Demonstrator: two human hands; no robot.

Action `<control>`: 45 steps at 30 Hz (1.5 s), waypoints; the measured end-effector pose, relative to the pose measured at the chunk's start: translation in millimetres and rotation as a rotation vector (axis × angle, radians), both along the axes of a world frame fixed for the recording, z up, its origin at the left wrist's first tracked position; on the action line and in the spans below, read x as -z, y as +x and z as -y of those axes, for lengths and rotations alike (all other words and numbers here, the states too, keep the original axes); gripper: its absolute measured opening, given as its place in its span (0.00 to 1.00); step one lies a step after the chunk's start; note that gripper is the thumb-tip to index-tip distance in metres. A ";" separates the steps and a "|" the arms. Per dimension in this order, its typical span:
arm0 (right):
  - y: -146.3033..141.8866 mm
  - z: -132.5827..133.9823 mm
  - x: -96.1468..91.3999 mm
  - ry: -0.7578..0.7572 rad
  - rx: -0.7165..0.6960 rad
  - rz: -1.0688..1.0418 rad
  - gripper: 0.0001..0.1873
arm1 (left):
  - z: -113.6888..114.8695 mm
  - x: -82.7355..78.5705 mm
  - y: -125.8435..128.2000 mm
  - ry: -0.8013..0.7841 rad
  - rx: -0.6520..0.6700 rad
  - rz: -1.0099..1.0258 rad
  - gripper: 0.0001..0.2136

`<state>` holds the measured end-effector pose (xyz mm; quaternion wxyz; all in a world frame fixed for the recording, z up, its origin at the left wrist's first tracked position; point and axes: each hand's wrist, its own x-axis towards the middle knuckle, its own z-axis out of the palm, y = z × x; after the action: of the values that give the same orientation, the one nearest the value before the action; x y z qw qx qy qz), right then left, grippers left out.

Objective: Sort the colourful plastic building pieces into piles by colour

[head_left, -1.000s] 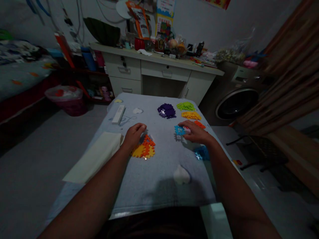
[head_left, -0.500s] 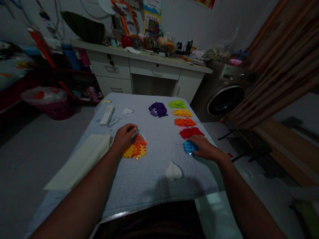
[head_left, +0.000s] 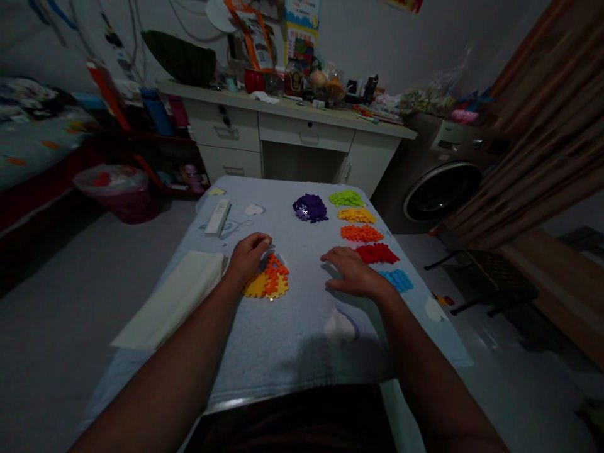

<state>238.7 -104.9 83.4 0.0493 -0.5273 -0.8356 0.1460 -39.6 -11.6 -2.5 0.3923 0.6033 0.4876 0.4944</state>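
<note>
So there's a desk (head_left: 292,352) with a grey-blue cover over it, and a folded cream cloth (head_left: 174,299) lying at its left edge. Down the right side runs a column of sorted plastic tile piles: green pile (head_left: 346,199) farthest, then yellow pile (head_left: 357,216), orange pile (head_left: 361,233), red pile (head_left: 376,253), and blue pile (head_left: 397,279) nearest, with a purple pile (head_left: 310,207) just left of the green one.

The right hand (head_left: 352,274) is flat on the cover, fingers spread, holding nothing, just beside the red pile. The left hand (head_left: 248,257) is curled over the far-left edge of a joined tile patch (head_left: 270,284); can't tell if it's actually pinching it. The patch lies flat near the middle of the desk, long axis slanting across, yellow end near-left, orange end pointing far-right. A small white lump (head_left: 340,326) sits near the front.
</note>
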 end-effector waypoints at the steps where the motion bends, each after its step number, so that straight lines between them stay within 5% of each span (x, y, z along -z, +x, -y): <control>1: -15.9 -4.0 2.6 -0.006 -0.047 -0.015 0.31 | -0.1 -0.3 -0.2 -0.007 -0.001 0.006 0.10; 7: -91.6 -10.9 32.0 0.032 -0.204 -0.170 0.50 | 0.7 -4.8 -0.7 -0.051 -0.021 0.051 0.14; 11: -107.6 -10.2 49.4 0.076 -0.170 -0.193 0.42 | 0.9 -5.3 0.0 -0.042 -0.025 0.074 0.15; 17: -99.0 -19.5 53.6 0.124 -0.102 -0.206 0.33 | 0.0 -3.5 -0.2 -0.042 -0.023 0.094 0.14; 24: -81.5 -26.0 52.8 0.167 0.027 -0.264 0.35 | -0.9 -3.4 -0.9 -0.055 -0.007 0.070 0.12; 35: -72.1 -24.9 55.6 0.172 -0.037 -0.302 0.31 | 9.1 -4.1 -1.6 0.171 0.293 -0.617 0.22; 45: -53.7 -23.8 44.9 0.129 -0.075 -0.209 0.34 | 11.1 -9.1 -1.9 0.200 0.341 -0.655 0.18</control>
<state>185.0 -81.1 38.5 0.1643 -0.4733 -0.8528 0.1476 -41.6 -22.7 6.6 0.2314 0.8371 0.4291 0.2481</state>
